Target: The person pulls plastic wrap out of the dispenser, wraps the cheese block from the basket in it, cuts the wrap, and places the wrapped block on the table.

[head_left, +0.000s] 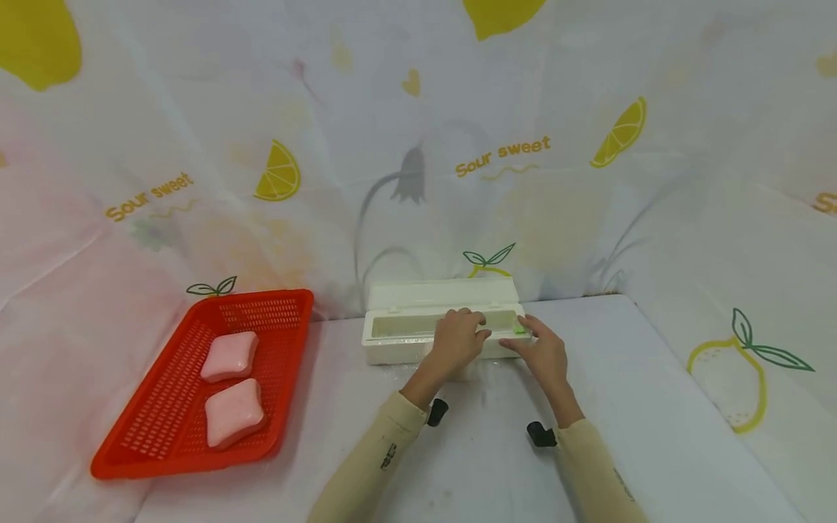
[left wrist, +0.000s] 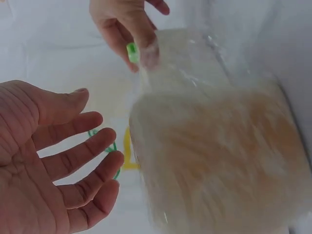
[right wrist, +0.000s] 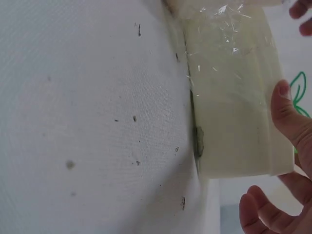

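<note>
A long white box [head_left: 405, 353] stands at the back of the table with its hinged lid [head_left: 445, 293] up. It looks like a cling film dispenser; clear plastic film [right wrist: 226, 39] hangs over its front. My left hand [head_left: 458, 335] hovers by the box's middle, fingers loosely bent, holding nothing in the left wrist view. My right hand [head_left: 544, 356] grips the box's right end, thumb on the front rim. Beside its fingers sits a small green piece [head_left: 519, 328]. Close to the left wrist camera is a blurred brownish-white block [left wrist: 219, 151] under film; its kind is unclear.
On the left, a red plastic basket [head_left: 150, 428] holds two pink pillow-shaped blocks [head_left: 230, 356]. A white cloth [head_left: 484, 465] covers the table. Behind the box rises a lemon-print curtain [head_left: 556, 240]. Black wrist mounts [head_left: 541, 434] protrude beneath the forearms.
</note>
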Motion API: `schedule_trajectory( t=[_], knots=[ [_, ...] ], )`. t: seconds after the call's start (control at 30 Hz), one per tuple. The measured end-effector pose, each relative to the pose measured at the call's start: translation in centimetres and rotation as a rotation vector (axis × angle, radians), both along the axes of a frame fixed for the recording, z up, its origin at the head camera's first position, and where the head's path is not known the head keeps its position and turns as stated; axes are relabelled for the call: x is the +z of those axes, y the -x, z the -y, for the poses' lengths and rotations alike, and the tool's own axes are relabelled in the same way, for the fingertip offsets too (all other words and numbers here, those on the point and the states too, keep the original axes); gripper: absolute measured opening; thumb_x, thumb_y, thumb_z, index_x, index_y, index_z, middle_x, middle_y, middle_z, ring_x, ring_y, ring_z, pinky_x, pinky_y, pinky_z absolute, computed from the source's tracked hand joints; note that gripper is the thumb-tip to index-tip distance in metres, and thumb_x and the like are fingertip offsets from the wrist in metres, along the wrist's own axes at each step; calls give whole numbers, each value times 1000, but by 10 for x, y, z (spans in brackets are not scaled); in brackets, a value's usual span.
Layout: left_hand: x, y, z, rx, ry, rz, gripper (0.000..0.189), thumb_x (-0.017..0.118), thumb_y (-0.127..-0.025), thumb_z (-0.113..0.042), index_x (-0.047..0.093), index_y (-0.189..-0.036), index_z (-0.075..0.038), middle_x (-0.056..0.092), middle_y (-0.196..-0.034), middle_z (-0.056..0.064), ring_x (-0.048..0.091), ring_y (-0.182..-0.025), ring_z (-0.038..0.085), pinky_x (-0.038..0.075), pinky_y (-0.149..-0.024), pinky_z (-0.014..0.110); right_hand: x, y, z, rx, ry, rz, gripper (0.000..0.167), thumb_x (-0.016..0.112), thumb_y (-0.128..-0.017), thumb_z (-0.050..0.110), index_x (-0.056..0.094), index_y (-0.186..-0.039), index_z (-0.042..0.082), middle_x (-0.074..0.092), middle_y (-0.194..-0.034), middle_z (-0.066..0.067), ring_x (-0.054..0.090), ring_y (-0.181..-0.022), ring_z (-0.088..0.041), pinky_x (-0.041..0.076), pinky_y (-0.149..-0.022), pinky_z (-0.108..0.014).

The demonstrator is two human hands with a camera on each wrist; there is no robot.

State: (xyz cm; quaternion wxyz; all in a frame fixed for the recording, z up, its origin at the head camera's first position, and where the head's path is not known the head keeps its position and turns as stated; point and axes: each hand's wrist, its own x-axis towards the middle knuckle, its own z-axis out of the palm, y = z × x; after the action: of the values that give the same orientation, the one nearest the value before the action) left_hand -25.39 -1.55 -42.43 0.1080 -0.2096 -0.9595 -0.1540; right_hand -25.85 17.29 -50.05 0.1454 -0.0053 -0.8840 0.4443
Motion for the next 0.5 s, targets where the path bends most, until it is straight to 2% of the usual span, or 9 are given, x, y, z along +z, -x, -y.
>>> schedule_trajectory(
  t=[0.17,0.27,0.37,0.5],
  knots=[
    [2,18,-34,-18,62,82,26,70,-92,-34,74,-114,-19,68,-105,0,62,-93,24,50,-76,39,-2,1,0,-16,-16,-1,69,85,-77,32,59,-135,5,53,-142,-13,47,-131,-35,42,-98,-52],
    [-1,28,-51,-22,89,114,28,70,-92,-36,74,-116,-23,69,-108,-3,62,-97,23,50,-77,39,-2,2,0,-29,-51,-4,64,84,-78,28,61,-133,5,54,-141,-13,53,-123,-37,49,-85,-50],
    [-5,34,-64,-21,108,140,26,71,-91,-34,75,-115,-25,69,-110,-6,62,-99,22,49,-79,38,-3,2,1,-51,-101,-14,59,83,-80,25,63,-131,5,56,-138,-12,59,-114,-38,51,-72,-46],
    [-5,35,-71,-26,111,157,25,72,-88,-20,76,-112,-25,71,-109,-8,64,-99,19,50,-79,36,-3,3,1,-70,-157,-8,55,83,-80,22,64,-130,8,58,-137,-11,60,-112,-39,53,-70,-48]
  ],
)
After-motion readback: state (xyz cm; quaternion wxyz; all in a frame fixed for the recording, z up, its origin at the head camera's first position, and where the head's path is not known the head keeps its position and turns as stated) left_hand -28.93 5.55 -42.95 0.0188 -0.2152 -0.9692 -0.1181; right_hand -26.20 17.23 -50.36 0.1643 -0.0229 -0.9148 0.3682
